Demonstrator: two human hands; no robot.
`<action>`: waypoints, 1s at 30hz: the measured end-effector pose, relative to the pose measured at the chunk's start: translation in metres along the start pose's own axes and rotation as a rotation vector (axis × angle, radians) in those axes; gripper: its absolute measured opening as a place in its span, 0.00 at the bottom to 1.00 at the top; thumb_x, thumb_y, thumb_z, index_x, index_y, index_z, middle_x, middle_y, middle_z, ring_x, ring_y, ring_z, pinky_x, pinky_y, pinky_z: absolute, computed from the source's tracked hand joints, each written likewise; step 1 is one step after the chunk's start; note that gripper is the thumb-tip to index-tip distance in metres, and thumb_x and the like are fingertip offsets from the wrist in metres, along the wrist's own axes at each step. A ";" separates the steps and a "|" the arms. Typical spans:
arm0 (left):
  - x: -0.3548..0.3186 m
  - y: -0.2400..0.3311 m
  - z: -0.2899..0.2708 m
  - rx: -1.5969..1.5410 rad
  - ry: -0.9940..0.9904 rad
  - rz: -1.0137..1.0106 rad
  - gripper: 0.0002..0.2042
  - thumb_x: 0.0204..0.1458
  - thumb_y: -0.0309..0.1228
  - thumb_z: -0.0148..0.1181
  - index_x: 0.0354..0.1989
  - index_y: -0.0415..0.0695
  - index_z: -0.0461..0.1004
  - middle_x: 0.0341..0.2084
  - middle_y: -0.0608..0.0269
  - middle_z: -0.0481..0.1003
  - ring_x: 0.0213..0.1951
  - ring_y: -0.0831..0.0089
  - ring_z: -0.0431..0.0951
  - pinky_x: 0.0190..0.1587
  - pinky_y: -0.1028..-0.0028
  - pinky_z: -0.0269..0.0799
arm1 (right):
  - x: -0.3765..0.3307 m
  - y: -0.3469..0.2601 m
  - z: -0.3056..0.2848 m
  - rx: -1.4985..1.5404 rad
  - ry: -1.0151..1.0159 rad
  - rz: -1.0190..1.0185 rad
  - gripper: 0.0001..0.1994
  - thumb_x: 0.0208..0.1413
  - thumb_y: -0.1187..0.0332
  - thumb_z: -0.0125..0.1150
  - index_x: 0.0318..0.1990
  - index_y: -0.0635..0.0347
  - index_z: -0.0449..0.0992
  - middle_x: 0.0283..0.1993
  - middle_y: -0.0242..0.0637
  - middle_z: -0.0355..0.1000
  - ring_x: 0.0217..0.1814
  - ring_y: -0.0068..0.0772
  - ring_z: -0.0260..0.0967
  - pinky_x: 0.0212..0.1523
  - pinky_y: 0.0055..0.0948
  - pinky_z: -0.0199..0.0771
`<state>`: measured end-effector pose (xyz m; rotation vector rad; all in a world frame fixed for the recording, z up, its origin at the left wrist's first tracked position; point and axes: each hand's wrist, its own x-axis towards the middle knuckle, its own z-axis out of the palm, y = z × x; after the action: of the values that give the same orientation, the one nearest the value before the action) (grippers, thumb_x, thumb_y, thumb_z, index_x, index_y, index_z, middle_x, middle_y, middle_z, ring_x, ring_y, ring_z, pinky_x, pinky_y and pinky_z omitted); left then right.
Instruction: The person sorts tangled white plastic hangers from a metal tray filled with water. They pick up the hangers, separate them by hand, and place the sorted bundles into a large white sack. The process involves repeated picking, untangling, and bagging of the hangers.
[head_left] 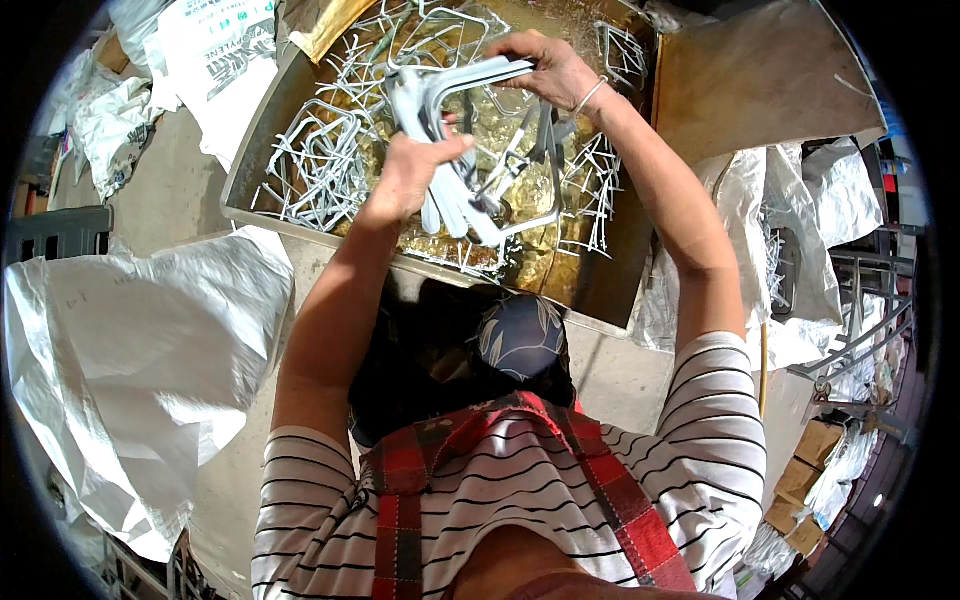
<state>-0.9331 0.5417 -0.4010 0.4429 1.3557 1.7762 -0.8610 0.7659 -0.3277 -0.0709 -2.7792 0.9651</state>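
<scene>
Left hand [415, 170]: fingers clamped on bundle of bent grey-white metal brackets [450, 150].
Right hand [545, 70]: at 1 o'clock, fingers closed on the bundle's top.
Shallow metal tray [245, 170]: loose brackets spread inside.

Left hand [412, 175] and right hand [545, 70] grip bundle of bent grey metal brackets [450, 150] above bracket-filled metal tray [255, 150]; white sacks [130, 340] alongside.

Illumination is bright and even, apparently from overhead, with strong glare on the wet golden floor of the metal tray [262, 130] at upper centre and on the white plastic sacks [130, 350] at left. A dark shadow sits beneath the tray's near edge at frame centre. Fisheye distortion bends straight edges toward a black circular rim; focus is sharp centrally and softens slightly toward the margins.
</scene>
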 end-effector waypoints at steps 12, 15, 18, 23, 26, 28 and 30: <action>0.005 0.009 -0.049 -0.472 0.116 -0.117 0.12 0.49 0.29 0.58 0.42 0.40 0.69 0.24 0.64 0.69 0.26 0.73 0.70 0.30 0.75 0.71 | -0.095 0.044 0.125 1.656 0.073 0.684 0.24 0.45 0.61 0.64 0.48 0.60 0.65 0.49 0.50 0.64 0.53 0.49 0.63 0.45 0.53 0.70; 0.000 0.016 -0.051 -0.464 0.163 -0.144 0.13 0.49 0.32 0.59 0.41 0.40 0.69 0.28 0.61 0.72 0.30 0.72 0.72 0.31 0.74 0.72 | -0.082 0.039 0.133 1.710 0.191 0.640 0.12 0.48 0.70 0.59 0.39 0.61 0.65 0.31 0.40 0.69 0.33 0.38 0.71 0.37 0.47 0.76; -0.002 0.020 -0.072 -0.391 0.315 -0.082 0.19 0.47 0.33 0.61 0.45 0.38 0.67 0.34 0.57 0.72 0.33 0.70 0.73 0.38 0.68 0.74 | -0.082 0.047 0.114 1.230 0.370 0.785 0.09 0.48 0.74 0.60 0.34 0.62 0.66 0.16 0.31 0.62 0.13 0.25 0.60 0.16 0.25 0.69; 0.000 0.051 -0.086 -0.526 0.684 0.204 0.11 0.45 0.27 0.63 0.33 0.34 0.70 0.29 0.57 0.73 0.31 0.62 0.77 0.36 0.65 0.76 | -0.149 0.117 0.044 0.057 0.297 0.643 0.15 0.48 0.75 0.57 0.45 0.64 0.67 0.30 0.36 0.71 0.30 0.30 0.68 0.31 0.28 0.70; 0.018 0.019 -0.113 -0.166 0.612 0.335 0.08 0.43 0.24 0.64 0.28 0.33 0.73 0.25 0.55 0.75 0.23 0.68 0.75 0.28 0.70 0.74 | -0.085 -0.025 0.008 -0.582 -0.119 0.587 0.13 0.47 0.76 0.53 0.42 0.58 0.65 0.41 0.48 0.69 0.36 0.48 0.69 0.34 0.38 0.71; 0.011 0.015 -0.095 0.214 0.402 0.195 0.10 0.43 0.26 0.64 0.32 0.34 0.75 0.30 0.60 0.77 0.28 0.75 0.75 0.35 0.77 0.70 | -0.056 -0.069 0.006 -0.610 -0.293 0.474 0.17 0.44 0.75 0.57 0.43 0.57 0.63 0.38 0.47 0.69 0.35 0.51 0.69 0.34 0.41 0.70; 0.006 0.002 -0.072 0.320 0.265 0.292 0.13 0.43 0.27 0.64 0.37 0.34 0.74 0.33 0.59 0.77 0.32 0.75 0.74 0.38 0.77 0.69 | -0.033 -0.101 0.015 -0.738 -0.304 0.177 0.17 0.41 0.75 0.59 0.41 0.57 0.63 0.36 0.45 0.68 0.34 0.50 0.69 0.33 0.42 0.70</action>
<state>-0.9881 0.5024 -0.4255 0.6196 1.8537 1.9069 -0.8302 0.6740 -0.2827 -0.2993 -3.2965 -0.0852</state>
